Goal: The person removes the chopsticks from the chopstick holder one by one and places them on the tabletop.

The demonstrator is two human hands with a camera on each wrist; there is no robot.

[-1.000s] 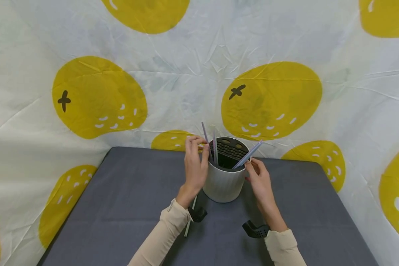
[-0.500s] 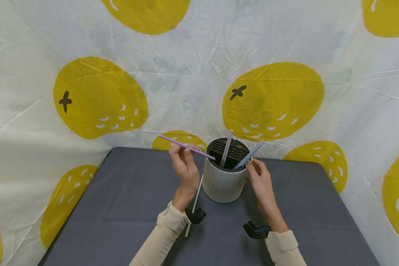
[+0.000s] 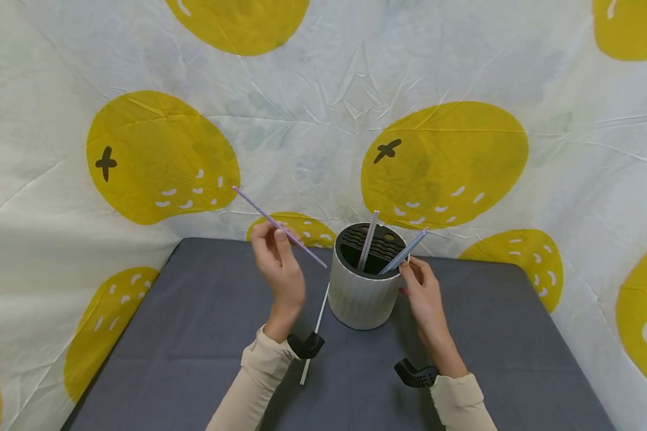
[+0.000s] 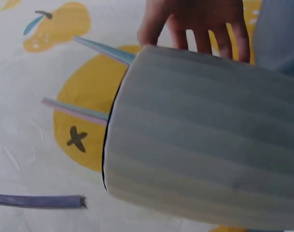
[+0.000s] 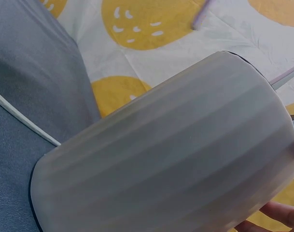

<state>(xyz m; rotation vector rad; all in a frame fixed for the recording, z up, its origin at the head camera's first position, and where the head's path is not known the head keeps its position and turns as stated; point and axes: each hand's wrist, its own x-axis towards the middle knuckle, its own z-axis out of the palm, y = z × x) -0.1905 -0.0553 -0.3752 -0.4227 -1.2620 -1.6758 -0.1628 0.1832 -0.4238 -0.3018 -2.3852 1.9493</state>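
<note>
Purple straw (image 3: 310, 252) pinched in my left hand (image 3: 281, 272) slants near the pale ribbed container (image 3: 362, 300); my right hand (image 3: 425, 293) holds its rim, other straws (image 3: 367, 242) leaning inside.

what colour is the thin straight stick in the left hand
Purple; the thin straight stick shows best in the head view.

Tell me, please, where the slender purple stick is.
In the head view, the purple stick is in the person's left hand, left of the ribbed white cylindrical container.
</note>
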